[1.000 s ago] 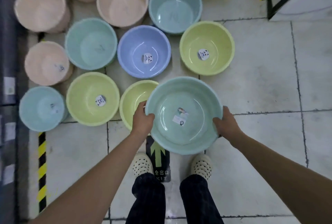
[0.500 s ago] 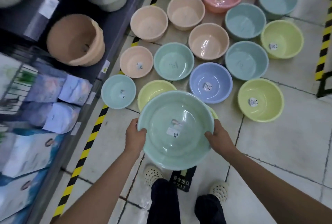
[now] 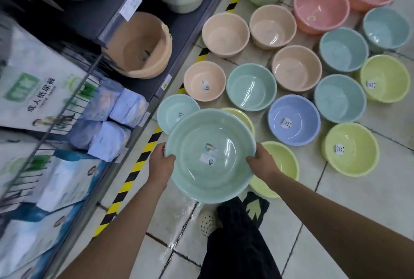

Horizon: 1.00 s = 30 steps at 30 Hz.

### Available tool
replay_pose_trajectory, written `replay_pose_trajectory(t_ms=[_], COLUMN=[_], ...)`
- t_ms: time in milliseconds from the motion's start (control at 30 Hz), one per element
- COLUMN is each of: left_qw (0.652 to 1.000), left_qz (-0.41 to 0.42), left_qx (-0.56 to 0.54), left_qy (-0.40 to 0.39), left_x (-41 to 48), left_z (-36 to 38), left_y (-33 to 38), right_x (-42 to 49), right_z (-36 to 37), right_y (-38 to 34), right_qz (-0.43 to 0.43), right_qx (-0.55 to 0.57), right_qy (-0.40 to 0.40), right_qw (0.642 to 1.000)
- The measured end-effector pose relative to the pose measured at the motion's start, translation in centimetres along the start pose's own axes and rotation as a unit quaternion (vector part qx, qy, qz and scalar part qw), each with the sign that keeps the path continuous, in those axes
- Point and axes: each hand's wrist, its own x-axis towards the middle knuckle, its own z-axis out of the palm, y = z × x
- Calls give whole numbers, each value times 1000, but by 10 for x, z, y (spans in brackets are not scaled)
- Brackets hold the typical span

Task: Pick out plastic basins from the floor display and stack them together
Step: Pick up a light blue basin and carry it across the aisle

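Left hand (image 3: 160, 162) and right hand (image 3: 262, 162) grip a green basin's (image 3: 210, 155) rim, fingers curled, above floor basins (image 3: 293, 116).

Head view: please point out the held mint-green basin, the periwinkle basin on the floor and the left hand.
held mint-green basin (image 3: 210, 155), head view, inner bottom
periwinkle basin (image 3: 294, 119), head view, inner bottom
left hand (image 3: 160, 164), head view, back of the hand

L hand (image 3: 160, 162) + R hand (image 3: 263, 163) grip green basin (image 3: 210, 155) rim, held above floor display; shelf (image 3: 139, 21) at left
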Motion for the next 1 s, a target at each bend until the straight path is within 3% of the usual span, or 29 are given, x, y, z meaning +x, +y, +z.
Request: replay_pose_trajectory(t_ms=[533,833,1000], left_qw=[993,986,980], left_qz=[-34,-3,-10], left_qx=[97,163,183], left_qy=[54,43,79], left_x=[178,314,386], left_z=[-4,19,31], left_y=[-28,-84,-114], right_x=[191,323,393], right_z=[71,141,191], right_y=[-83,-80,-75], right_qz=[-30,-40,-34], right_qx=[-148,-188,-182], right_qy=[-45,-9,11], right_qw=[988,981,983])
